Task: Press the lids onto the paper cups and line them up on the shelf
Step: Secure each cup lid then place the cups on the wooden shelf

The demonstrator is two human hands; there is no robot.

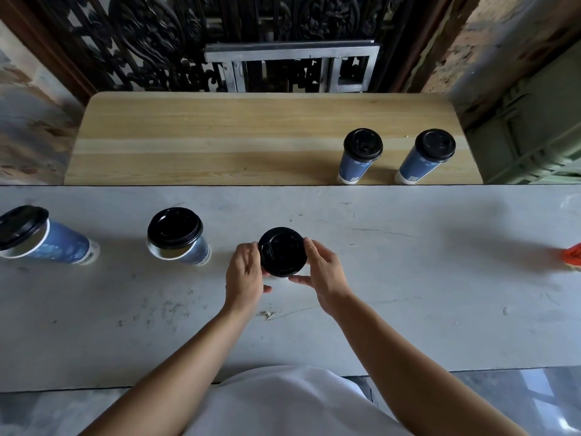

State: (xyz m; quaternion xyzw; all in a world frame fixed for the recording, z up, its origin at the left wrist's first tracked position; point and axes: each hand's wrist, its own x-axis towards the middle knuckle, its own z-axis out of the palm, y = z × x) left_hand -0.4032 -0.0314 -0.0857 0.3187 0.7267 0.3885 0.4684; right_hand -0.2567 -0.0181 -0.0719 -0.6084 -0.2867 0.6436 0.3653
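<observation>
Centrally, left hand [245, 273] and right hand [325, 273] fingers curled round black lid [281, 251] rim, near cup [196, 251] and far cup [63, 245] left of lid, shelf [220, 136] beyond lid.

Shelf [204, 146] free left of two cups [361, 155] [427, 157]; orange thing [573, 255], perhaps packaging, on the counter [424, 278] far right.

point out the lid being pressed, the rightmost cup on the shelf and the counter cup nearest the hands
pressed lid [281, 251]: head view, centre of its top
rightmost shelf cup [416, 166]: head view, blue side wall
nearest counter cup [197, 251]: head view, blue side wall
</observation>
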